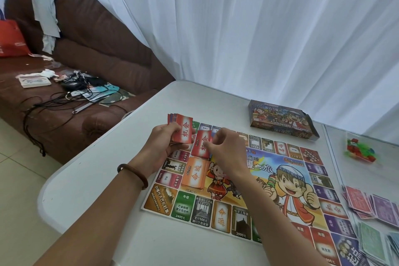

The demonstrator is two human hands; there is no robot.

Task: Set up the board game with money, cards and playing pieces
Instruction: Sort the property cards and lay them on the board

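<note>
A wooden bracelet [132, 176] rings the left wrist. The left hand [167, 143] grips a red card deck [182, 130] over the game board's [248, 181] far-left corner. The right hand [225, 151] pinches one red card [200, 147] just beyond the orange card pile [194, 171]. It is best laid flat and square beside that pile, edges aligned.

Bright curtained corner
White curtain [237, 17] behind a white table [97, 179] — brown sofa [97, 49] on pale floor tiles [13, 190].
</note>
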